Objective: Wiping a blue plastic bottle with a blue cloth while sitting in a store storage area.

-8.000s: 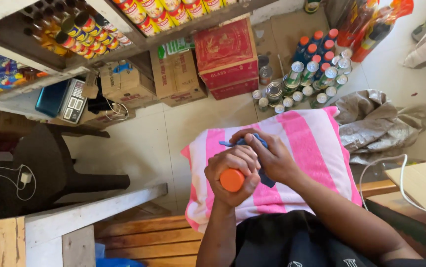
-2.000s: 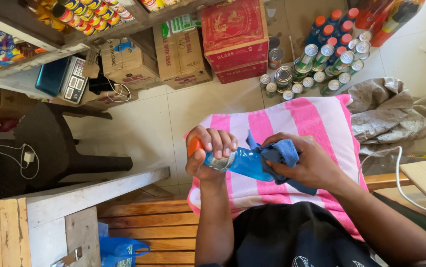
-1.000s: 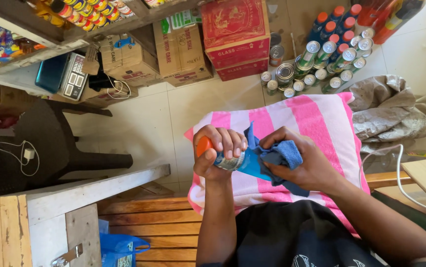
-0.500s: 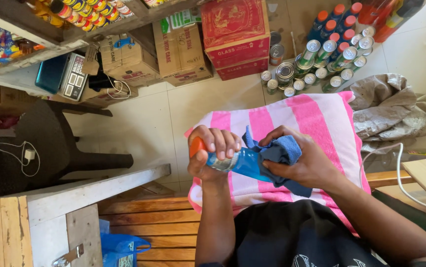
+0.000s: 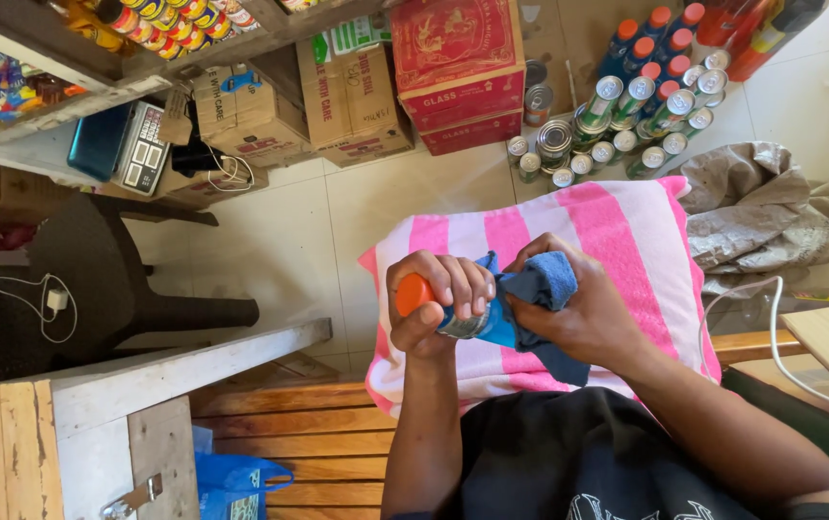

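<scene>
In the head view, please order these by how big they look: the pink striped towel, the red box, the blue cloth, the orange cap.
1. Towel: largest.
2. Red box: nearly as big, but farther from the camera, so true size is unsure.
3. Blue cloth: partly hidden by the right hand.
4. Orange cap: smallest.

You had a pink striped towel (image 5: 617, 250) on your lap; cardboard boxes (image 5: 357, 96) and cans (image 5: 578, 154) stood ahead; a scale (image 5: 126, 144) sat left; a dark chair (image 5: 77, 279) below it.

You hold one orange-capped bottle (image 5: 453, 313) and one blue cloth (image 5: 542, 289); beyond your hands stand two red boxes (image 5: 458, 67) and three brown cartons (image 5: 347, 96).
</scene>
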